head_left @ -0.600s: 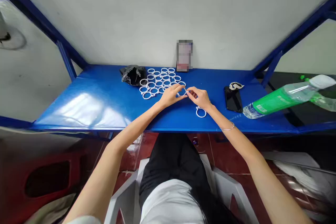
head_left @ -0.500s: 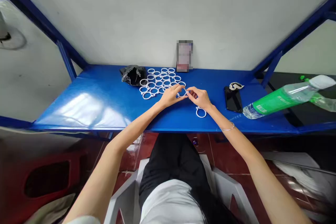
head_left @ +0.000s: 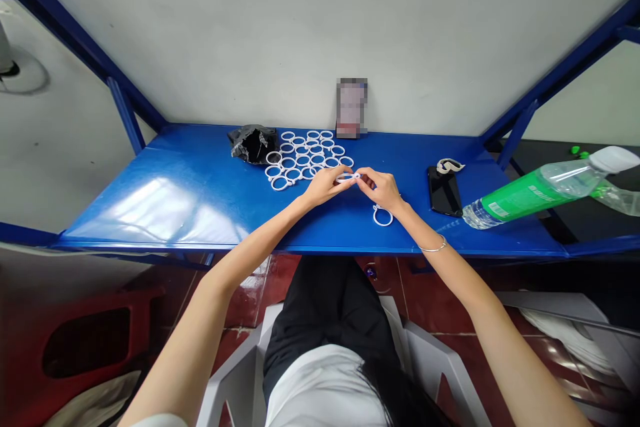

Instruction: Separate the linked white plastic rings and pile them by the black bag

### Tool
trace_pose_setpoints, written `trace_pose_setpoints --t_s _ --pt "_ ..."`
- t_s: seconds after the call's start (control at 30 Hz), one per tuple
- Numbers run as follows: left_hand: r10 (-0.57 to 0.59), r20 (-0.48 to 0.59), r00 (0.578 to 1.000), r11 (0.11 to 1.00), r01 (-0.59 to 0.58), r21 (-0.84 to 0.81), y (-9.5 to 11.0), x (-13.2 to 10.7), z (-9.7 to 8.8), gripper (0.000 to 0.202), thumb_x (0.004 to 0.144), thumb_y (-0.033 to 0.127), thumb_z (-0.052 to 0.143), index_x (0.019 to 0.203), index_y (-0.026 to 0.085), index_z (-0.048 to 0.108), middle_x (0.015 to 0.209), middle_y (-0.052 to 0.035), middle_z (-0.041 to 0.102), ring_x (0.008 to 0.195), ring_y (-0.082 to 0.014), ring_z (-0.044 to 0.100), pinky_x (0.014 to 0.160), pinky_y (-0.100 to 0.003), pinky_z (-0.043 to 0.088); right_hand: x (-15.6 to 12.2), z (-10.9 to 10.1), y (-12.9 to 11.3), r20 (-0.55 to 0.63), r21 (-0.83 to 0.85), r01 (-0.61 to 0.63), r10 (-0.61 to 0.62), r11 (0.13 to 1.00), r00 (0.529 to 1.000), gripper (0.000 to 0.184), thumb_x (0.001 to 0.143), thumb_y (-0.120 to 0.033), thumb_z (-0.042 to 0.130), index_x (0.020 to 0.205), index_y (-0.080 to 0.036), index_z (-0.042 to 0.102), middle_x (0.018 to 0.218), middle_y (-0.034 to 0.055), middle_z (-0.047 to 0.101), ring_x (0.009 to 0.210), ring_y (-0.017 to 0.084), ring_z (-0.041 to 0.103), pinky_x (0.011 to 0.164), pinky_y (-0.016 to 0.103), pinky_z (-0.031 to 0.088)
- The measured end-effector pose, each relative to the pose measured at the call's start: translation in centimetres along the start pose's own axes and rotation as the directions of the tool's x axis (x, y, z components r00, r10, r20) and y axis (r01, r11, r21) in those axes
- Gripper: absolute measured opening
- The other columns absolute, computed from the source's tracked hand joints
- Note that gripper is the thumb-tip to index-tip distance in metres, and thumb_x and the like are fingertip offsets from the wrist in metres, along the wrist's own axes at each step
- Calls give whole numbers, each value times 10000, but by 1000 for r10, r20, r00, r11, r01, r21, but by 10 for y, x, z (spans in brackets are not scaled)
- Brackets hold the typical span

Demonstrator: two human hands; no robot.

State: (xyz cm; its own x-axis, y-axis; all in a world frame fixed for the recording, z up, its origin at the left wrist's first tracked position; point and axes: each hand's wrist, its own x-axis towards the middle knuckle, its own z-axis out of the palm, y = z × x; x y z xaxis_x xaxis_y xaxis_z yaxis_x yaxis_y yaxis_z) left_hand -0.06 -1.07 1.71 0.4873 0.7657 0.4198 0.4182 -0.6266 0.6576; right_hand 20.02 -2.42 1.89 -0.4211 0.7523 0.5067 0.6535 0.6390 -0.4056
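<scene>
At the left of the blue table (head_left: pixel 165 213), a black bag (head_left: pixel 253 145) lies with its torn mouth facing the person. Directly right of it, a batch of white rings (head_left: pixel 303 155) is spread flat in uneven rows; some touch or overlap.

Left hand (head_left: pixel 330 181): thumb and fingers closed in a pinch on the left part of the held ring (head_left: pixel 349 175). That ring is located between the two hands, in front of the batch. It presents as a narrow ellipse, long axis left to right, its small eyelet pointing right. Beyond it, a blurred-out upright device (head_left: pixel 351 109) leans on the wall.

Right hand (head_left: pixel 379 187): fingertips gripping the eyelet end. Just below this hand, a loose ring (head_left: pixel 383 224) lies flat, eyelet to its upper left. Further right: a dark phone (head_left: pixel 445 195), a pale coiled item (head_left: pixel 450 165) at its far end, and a green-labelled bottle (head_left: pixel 520 198), cap toward the right edge.
</scene>
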Motion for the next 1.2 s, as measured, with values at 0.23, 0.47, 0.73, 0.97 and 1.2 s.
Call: trace_pose_setpoints --t_s 0.23,0.47,0.73,0.97,1.2 --pt "-63 -69 996 970 44 -240 2 0 1 445 938 552 422 909 148 606 592 18 604 474 -87 560 544 -202 444 1 -2 0 -11 -7 -46 46 999 999 343 966 -462 391 971 -206 619 689 32 672 558 159 606 574 261 429" --pt "-269 -53 962 810 197 -553 3 4 0 435 842 586 581 901 155 572 551 32 596 410 -83 547 426 -183 416 2 0 0 58 12 -46 45 999 997 311 966 -404 383 808 -208 565 623 7 621 541 143 572 559 251 381" --pt "-316 -80 945 797 218 -564 4 6 -3 469 811 603 603 893 141 627 551 21 587 429 -78 536 434 -184 412 1 3 3 127 12 -48 46 999 991 277 974 -379 392 860 -213 583 652 1 640 552 141 565 576 249 374" --pt "-240 -37 970 969 237 -72 -13 9 -30 372 908 409 495 703 139 649 498 8 556 463 -97 514 536 -218 414 2 1 4 212 -70 -54 68 996 975 239 951 -350 434 904 -215 625 734 34 690 613 170 609 560 257 374" --pt "-300 122 946 919 252 303 -28 3 -77 241 849 296 554 865 137 734 511 -13 609 505 -151 566 595 -246 414 4 -13 16 159 -94 -121 135 988 978 211 925 -305 456 847 -220 633 734 34 686 616 171 597 551 264 371"
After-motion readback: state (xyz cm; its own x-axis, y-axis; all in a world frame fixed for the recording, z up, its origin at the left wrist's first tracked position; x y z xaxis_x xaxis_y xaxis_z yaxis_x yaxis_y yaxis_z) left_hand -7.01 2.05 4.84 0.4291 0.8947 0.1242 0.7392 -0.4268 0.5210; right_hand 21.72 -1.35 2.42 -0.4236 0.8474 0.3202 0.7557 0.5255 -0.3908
